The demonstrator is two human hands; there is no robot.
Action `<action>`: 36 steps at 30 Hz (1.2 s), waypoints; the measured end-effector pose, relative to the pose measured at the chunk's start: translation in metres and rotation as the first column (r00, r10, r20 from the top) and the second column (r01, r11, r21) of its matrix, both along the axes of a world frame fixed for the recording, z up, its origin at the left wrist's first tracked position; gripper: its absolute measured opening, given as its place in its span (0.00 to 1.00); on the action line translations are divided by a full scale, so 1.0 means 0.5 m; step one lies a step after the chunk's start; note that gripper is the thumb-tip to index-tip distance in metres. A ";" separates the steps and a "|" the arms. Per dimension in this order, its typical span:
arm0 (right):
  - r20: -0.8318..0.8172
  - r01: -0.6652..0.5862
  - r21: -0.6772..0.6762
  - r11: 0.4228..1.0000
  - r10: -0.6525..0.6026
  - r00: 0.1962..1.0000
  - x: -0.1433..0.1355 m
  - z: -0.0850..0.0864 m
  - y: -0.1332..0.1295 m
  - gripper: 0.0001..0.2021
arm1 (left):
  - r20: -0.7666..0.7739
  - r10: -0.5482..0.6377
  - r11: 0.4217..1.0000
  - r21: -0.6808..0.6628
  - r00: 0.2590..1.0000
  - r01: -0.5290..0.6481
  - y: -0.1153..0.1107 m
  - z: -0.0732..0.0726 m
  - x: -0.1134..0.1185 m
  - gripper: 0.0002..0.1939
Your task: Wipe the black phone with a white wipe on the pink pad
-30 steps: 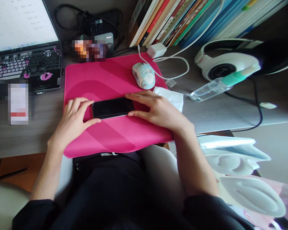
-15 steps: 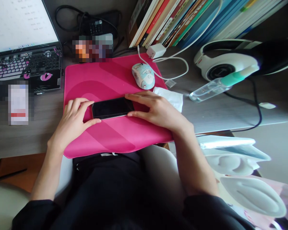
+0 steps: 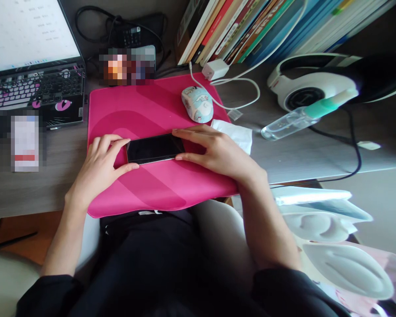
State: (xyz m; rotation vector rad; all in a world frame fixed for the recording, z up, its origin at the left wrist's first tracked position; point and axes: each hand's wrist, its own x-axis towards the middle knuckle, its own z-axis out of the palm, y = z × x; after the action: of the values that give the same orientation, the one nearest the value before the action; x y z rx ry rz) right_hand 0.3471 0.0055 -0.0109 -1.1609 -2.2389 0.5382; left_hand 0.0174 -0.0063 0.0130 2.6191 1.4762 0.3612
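A smartphone point(image 3: 152, 149) with a dark screen lies lengthwise on the pink desk mat point(image 3: 145, 110). My left hand point(image 3: 102, 160) grips its left end, thumb along the near edge and fingers at the far corner. At the other end, my right hand point(image 3: 211, 149) holds the phone between the thumb on the near edge and fingers on the far edge. A patterned computer mouse point(image 3: 198, 105) sits on the mat beyond my right hand. Partly behind that hand is a white tissue or packet point(image 3: 236, 134).
An open laptop point(image 3: 36, 88) stands at the left, with a pixelated item point(image 3: 24, 143) before it. Books point(image 3: 234, 31), a white charger point(image 3: 215, 69) with cable, white headphones point(image 3: 303, 88) and a clear spray bottle point(image 3: 287, 123) occupy the back and right.
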 end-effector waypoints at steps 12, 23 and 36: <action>0.007 -0.001 -0.002 1.000 0.001 1.000 0.003 -0.001 0.000 0.29 | -0.012 -0.071 0.997 0.026 0.997 0.072 0.004 0.010 -0.003 0.33; 0.009 -0.006 0.002 1.000 0.006 1.000 0.003 0.000 0.000 0.29 | -0.017 -0.110 0.991 0.077 0.994 0.111 -0.002 0.017 -0.005 0.26; 0.010 -0.015 -0.013 1.000 0.015 1.000 0.004 0.000 0.001 0.29 | -0.035 -0.050 0.999 -0.002 0.998 0.050 -0.002 0.011 0.005 0.34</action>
State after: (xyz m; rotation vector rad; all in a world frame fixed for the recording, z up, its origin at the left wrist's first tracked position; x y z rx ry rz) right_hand 0.3491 0.0059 -0.0107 -1.1562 -2.2570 0.5545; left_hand 0.0198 -0.0075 0.0185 2.6693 1.4169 0.3108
